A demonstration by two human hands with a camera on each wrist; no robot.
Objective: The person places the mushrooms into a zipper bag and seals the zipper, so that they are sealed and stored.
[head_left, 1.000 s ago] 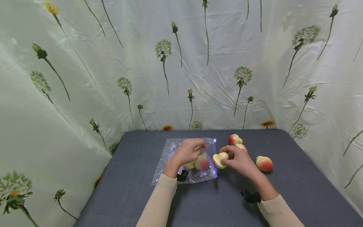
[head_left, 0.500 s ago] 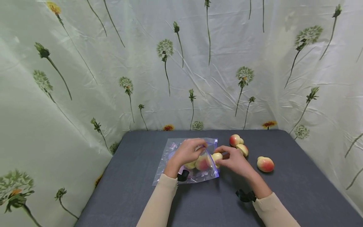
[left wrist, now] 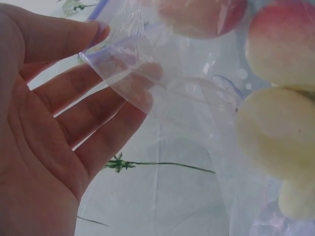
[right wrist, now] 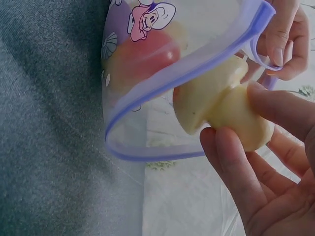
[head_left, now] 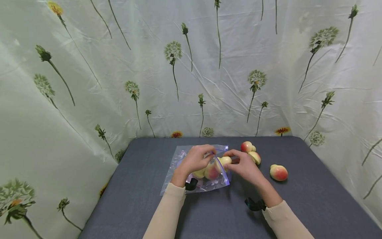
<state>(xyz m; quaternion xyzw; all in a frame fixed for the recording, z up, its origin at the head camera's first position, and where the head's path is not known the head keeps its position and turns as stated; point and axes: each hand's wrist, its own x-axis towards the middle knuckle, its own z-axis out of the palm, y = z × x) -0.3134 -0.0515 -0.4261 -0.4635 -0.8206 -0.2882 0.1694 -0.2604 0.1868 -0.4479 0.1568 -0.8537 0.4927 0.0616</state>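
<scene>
My left hand (head_left: 195,160) pinches the upper edge of the mouth of a clear zip bag (head_left: 171,181) with purple trim. In the left wrist view, thumb and index finger grip the film while the other fingers lie behind it. Several yellow-and-red mushroom-shaped pieces show through the bag, one of them a reddish piece (right wrist: 152,54). My right hand (head_left: 245,167) holds a pale yellow mushroom-shaped piece (right wrist: 241,115) by its rounded stem, between thumb and fingers. Its wider cap is inside the bag's mouth; the stem end is still outside.
Right of the bag, two similar pieces lie close together, a red-and-cream one (head_left: 246,146) behind a yellowish one (head_left: 254,157). Another mushroom-shaped piece (head_left: 279,173) lies farther right. The dark grey table (head_left: 137,212) ends at a flower-printed curtain (head_left: 226,93).
My right hand has moved left, bringing the mushroom-shaped piece from beside the bag into its mouth. The left hand has kept its grip on the bag edge, almost in place.
</scene>
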